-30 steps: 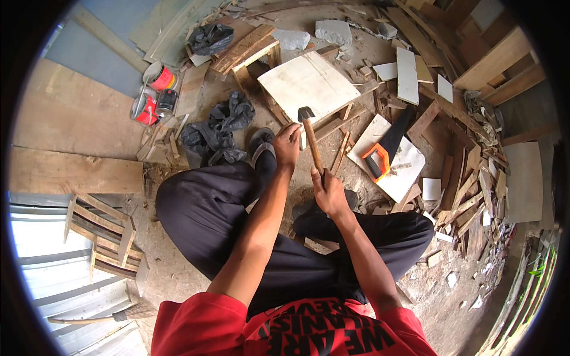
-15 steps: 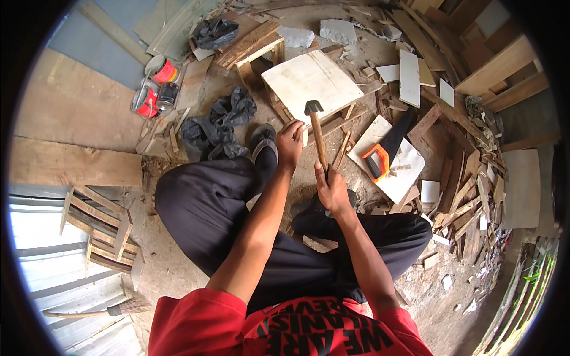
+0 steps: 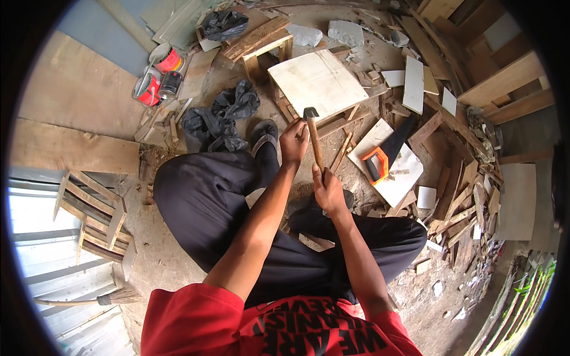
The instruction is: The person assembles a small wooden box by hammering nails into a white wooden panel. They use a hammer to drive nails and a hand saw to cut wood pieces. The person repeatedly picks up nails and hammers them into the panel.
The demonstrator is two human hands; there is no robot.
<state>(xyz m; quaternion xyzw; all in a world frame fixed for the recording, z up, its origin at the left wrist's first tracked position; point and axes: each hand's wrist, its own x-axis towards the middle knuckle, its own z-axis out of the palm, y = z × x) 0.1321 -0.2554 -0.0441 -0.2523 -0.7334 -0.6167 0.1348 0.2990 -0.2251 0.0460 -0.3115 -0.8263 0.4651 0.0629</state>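
My right hand [image 3: 328,191] is closed around the wooden handle of a hammer [image 3: 316,142]. The hammer's dark head lies over the near edge of a low table with a whitish square top [image 3: 320,83]. Just left of the head, my left hand [image 3: 294,142] has its fingers curled together at that same edge. Whatever those fingers pinch, if anything, is too small or hidden to make out. An orange-handled handsaw [image 3: 380,163] rests on a white board [image 3: 407,181] to the right.
Black plastic bags [image 3: 219,118] and paint cans [image 3: 157,80] stand on the left. A wooden stool [image 3: 261,50] is behind them. Scrap wood [image 3: 454,193] is heaped on the right. A slatted wooden piece [image 3: 98,216] and a broom [image 3: 113,296] lie at lower left.
The hammer head has come slightly down and left, closer to my left hand's fingers. The whole view has shifted a little. Both hands keep their hold.
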